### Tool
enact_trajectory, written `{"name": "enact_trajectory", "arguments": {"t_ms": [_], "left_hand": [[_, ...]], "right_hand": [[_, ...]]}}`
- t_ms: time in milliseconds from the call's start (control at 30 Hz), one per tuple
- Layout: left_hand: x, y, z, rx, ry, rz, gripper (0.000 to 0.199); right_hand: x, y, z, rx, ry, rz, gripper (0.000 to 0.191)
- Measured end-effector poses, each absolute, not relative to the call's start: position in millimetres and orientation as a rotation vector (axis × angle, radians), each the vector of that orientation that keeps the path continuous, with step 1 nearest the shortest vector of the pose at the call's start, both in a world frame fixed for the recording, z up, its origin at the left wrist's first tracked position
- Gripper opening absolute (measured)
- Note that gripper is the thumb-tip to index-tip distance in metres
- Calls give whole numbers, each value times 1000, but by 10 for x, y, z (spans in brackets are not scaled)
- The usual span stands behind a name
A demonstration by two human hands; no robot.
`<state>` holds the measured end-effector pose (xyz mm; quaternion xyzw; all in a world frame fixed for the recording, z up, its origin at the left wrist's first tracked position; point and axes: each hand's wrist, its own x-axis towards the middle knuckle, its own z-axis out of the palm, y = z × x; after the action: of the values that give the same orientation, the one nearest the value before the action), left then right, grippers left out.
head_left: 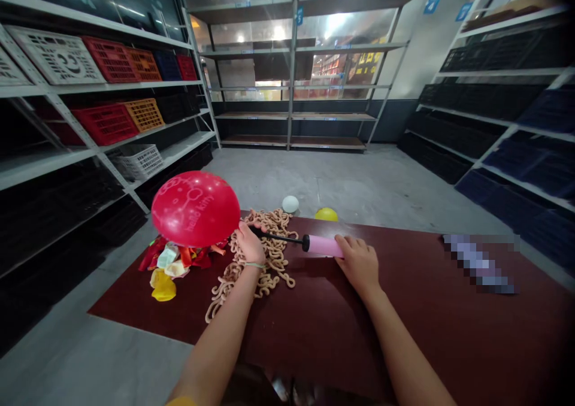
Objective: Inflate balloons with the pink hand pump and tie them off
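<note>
My left hand (250,244) grips the neck of an inflated red balloon (195,208) printed with a white Hello Kitty design, where it meets the black nozzle (278,236) of a pink hand pump (324,245). My right hand (358,264) is closed around the pump's far end, on a dark red tabletop (314,334). Under my left wrist lies a tangle of tan twisted cord (274,257). A heap of limp, uninflated balloons (173,262) in red, white and yellow sits to the left of it.
A white balloon (290,204) and a yellow balloon (326,215) lie beyond the table's far edge. A pixelated patch (478,263) covers something on the table's right. Metal shelves (291,115) and plastic crates (105,124) line the room.
</note>
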<state>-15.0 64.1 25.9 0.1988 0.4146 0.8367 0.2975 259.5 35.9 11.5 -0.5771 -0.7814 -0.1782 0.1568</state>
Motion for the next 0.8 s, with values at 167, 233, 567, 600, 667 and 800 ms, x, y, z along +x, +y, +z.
{"name": "enact_trajectory", "arguments": {"t_ms": [167,233,567,600,667,800], "left_hand": [[-116,613,295,433,1089,2258,26],[-21,582,277,442,1096,2236,26],[170,563,240,628,1019,2140,26],[143,574,254,628,1021,2151,26],[82,594,277,612,1036,2167,27],[-18,611,298,568,1080,2193,30]], "right_hand": [[2349,272,77,-1606,-2265,-382,39],[2192,207,51,-1540,-2314,-338,47],[2350,300,50,-1537,-2321,-417,46],[2424,333,56,-1567,-2286,-440,42],[2553,384,66,-1615,-2233,-462,38],[2608,387,102,-1649,-2209,-436,35]]}}
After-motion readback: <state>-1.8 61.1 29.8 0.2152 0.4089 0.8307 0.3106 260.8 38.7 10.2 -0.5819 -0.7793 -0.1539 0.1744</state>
